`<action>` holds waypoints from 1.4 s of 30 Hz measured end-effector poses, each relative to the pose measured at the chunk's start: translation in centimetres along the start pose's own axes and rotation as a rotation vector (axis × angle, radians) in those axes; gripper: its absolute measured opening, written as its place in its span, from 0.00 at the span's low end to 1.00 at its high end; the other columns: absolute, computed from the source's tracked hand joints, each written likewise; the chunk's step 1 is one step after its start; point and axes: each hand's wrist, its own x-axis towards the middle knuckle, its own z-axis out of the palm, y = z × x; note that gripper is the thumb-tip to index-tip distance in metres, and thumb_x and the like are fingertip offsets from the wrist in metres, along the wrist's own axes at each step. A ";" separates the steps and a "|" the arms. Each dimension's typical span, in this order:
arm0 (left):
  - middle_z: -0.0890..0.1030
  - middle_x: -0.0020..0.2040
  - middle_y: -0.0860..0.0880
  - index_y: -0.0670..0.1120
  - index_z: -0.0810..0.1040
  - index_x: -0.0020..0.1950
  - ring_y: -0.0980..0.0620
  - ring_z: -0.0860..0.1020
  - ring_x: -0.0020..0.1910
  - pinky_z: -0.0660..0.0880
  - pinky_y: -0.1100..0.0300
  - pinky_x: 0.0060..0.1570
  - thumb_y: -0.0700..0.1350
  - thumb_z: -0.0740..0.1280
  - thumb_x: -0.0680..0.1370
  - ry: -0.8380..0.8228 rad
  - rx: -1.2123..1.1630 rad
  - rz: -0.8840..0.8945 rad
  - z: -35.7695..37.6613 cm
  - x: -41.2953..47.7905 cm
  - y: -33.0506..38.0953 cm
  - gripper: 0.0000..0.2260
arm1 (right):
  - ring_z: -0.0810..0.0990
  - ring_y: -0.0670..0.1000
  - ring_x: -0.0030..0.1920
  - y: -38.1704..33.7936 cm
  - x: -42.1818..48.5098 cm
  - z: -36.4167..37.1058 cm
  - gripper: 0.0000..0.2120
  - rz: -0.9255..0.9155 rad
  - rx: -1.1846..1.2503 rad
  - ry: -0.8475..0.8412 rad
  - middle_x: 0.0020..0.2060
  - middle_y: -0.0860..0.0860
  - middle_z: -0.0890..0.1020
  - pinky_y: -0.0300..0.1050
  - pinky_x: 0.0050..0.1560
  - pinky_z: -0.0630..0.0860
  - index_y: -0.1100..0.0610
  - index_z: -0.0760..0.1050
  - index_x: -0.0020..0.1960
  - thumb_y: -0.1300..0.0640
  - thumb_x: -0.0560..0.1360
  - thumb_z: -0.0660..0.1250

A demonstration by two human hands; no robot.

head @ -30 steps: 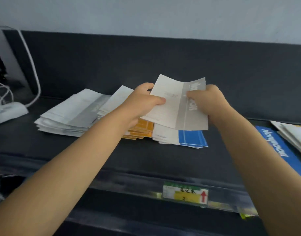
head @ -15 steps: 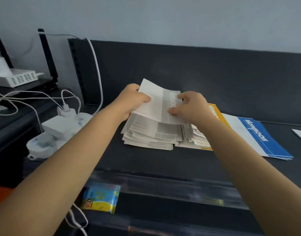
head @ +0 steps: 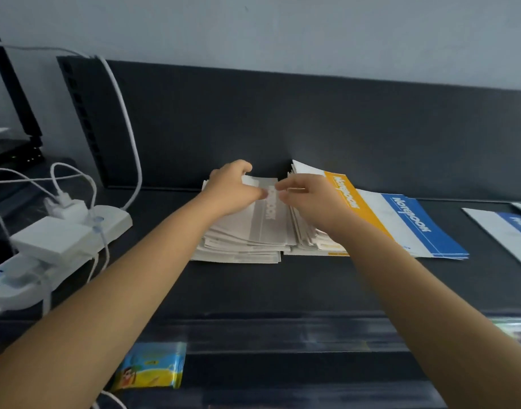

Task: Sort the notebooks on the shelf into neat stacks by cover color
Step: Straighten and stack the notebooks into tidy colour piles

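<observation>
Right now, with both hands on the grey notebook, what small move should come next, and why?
Probably press it flat and release: the left hand and right hand pinch the grey notebook at its far edge, and it rests on the matching grey stack.

I am reading "NOTEBOOK" in white down the grey cover (head: 268, 212) at frame centre, again on the yellow cover (head: 358, 199) just right of it, and on the blue cover (head: 412, 214) further right. At the right edge a fourth cover (head: 516, 228) is showing only cut-off letters.
</observation>
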 end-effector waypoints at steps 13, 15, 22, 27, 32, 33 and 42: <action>0.71 0.71 0.49 0.48 0.67 0.73 0.48 0.66 0.71 0.68 0.53 0.66 0.54 0.71 0.75 -0.129 0.249 0.344 14.6 -0.6 14.7 0.29 | 0.80 0.51 0.41 10.1 -3.1 -15.9 0.04 0.127 0.221 0.282 0.40 0.51 0.81 0.44 0.46 0.80 0.57 0.79 0.47 0.63 0.75 0.67; 0.71 0.71 0.49 0.48 0.67 0.73 0.49 0.68 0.70 0.69 0.52 0.65 0.55 0.71 0.75 -0.172 0.245 0.329 18.2 -0.6 17.1 0.29 | 0.78 0.51 0.39 13.7 -3.6 -19.4 0.03 0.175 0.148 0.286 0.38 0.49 0.81 0.49 0.46 0.78 0.54 0.79 0.44 0.60 0.74 0.69; 0.69 0.72 0.51 0.50 0.64 0.74 0.51 0.70 0.68 0.70 0.57 0.62 0.58 0.70 0.74 -0.368 0.166 0.147 29.3 -0.1 24.3 0.32 | 0.65 0.55 0.31 25.8 -4.9 -31.8 0.11 0.366 -0.464 0.243 0.31 0.55 0.68 0.44 0.33 0.60 0.57 0.67 0.37 0.54 0.73 0.66; 0.70 0.71 0.49 0.46 0.66 0.72 0.49 0.71 0.67 0.70 0.52 0.67 0.52 0.74 0.72 -0.449 -0.165 -0.152 34.5 0.3 27.3 0.32 | 0.70 0.50 0.30 30.7 -4.5 -35.5 0.12 0.555 -0.690 0.152 0.31 0.51 0.72 0.40 0.28 0.61 0.59 0.68 0.41 0.51 0.73 0.65; 0.81 0.60 0.45 0.41 0.75 0.60 0.50 0.77 0.59 0.73 0.57 0.61 0.34 0.70 0.75 -0.416 -0.800 -0.489 36.9 0.9 29.2 0.15 | 0.71 0.52 0.37 31.4 -4.1 -36.4 0.18 0.567 -0.660 0.083 0.33 0.50 0.70 0.41 0.28 0.60 0.60 0.68 0.49 0.48 0.71 0.70; 0.81 0.59 0.45 0.41 0.75 0.58 0.50 0.77 0.58 0.74 0.59 0.56 0.33 0.70 0.74 -0.398 -0.823 -0.510 37.0 1.0 29.3 0.13 | 0.71 0.52 0.36 31.4 -4.1 -36.6 0.19 0.580 -0.628 0.080 0.33 0.50 0.70 0.41 0.28 0.60 0.60 0.68 0.49 0.48 0.71 0.71; 0.77 0.60 0.48 0.48 0.64 0.70 0.49 0.76 0.54 0.77 0.51 0.52 0.37 0.60 0.81 -0.197 -0.482 -0.253 34.0 0.7 26.8 0.19 | 0.68 0.50 0.29 29.3 -2.7 -33.4 0.14 0.536 -0.100 0.118 0.29 0.53 0.73 0.42 0.30 0.63 0.61 0.72 0.37 0.52 0.70 0.73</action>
